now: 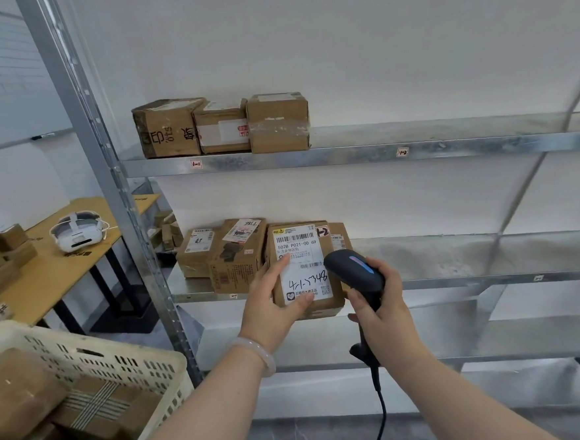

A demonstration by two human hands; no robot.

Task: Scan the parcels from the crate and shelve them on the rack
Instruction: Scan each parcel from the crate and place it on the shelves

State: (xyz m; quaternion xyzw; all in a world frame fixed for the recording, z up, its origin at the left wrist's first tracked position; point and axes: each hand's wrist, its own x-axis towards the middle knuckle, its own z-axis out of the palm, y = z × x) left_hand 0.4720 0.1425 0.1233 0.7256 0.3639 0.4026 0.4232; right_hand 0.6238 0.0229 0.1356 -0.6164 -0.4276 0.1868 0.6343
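My left hand [274, 307] grips a brown cardboard parcel [302, 250] from its left side, label facing me, with "4-1-5348" handwritten on it. It is held up in front of the second shelf [457, 282] of the metal rack. My right hand [384, 313] grips a dark handheld scanner [355, 272] whose head sits just right of the parcel's label; its cable hangs down. The cream plastic crate [127, 365] at bottom left holds several more brown parcels.
Three parcels [222, 125] stand at the left of the upper shelf [346, 155], and more parcels [222, 255] sit at the left of the second shelf. A yellow table [62, 270] at left carries a white headset [76, 231] and stacked boxes.
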